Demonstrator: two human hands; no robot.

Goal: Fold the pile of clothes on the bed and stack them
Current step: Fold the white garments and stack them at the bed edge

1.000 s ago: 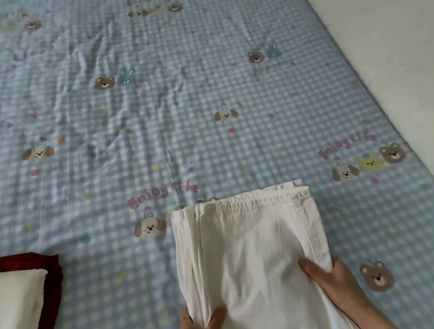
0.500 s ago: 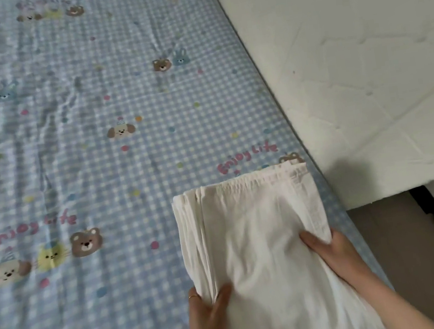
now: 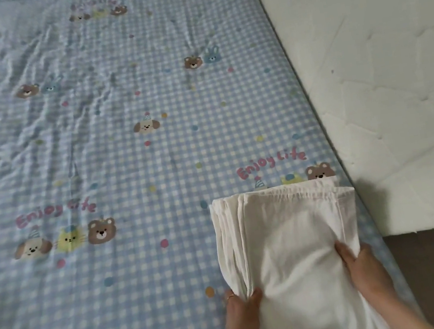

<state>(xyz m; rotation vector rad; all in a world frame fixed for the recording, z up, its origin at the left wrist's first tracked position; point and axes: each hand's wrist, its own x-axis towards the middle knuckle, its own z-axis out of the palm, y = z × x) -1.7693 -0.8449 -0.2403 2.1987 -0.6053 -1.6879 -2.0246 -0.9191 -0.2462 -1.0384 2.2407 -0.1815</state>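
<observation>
Nearest, the left hand (image 3: 240, 312) pinches the layered left edge of the folded white garment (image 3: 295, 251), and the right hand (image 3: 364, 266) grips its right edge, likely to keep the folds together. The garment lies between both hands at the bed (image 3: 122, 150)'s near right edge; beyond it, a white mattress (image 3: 381, 81).

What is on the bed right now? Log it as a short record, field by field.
garment: folded white cloth garment, layered edges stacked along its left side
surface: blue checked bed sheet with cartoon animals, wrinkled at far left
garment position: near the bed's right edge
left hand: grips the garment's left edge, thumb on top; ring on one finger
right hand: grips the garment's right edge
beside bed: white quilted mattress
</observation>
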